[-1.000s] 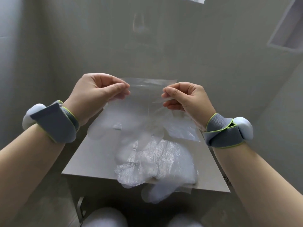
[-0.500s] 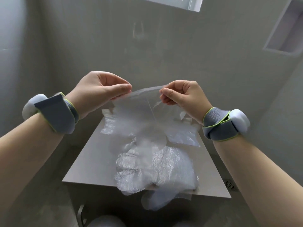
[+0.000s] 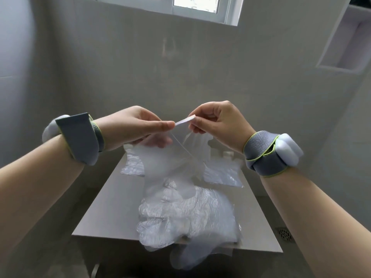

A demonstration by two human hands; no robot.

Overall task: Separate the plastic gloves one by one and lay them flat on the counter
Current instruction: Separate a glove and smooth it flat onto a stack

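Two grips, my left grip and right grip, both pinch the cuff of one plastic glove, which hangs above the glove pile on the table.

— What do we hold above the counter?
— One clear plastic glove. Our left hand and right hand pinch its top edge, close together, and it hangs down.
— And beneath it?
— We see a crumpled pile of gloves spilling over the near edge, a flat glove far left, and another flat glove far right.
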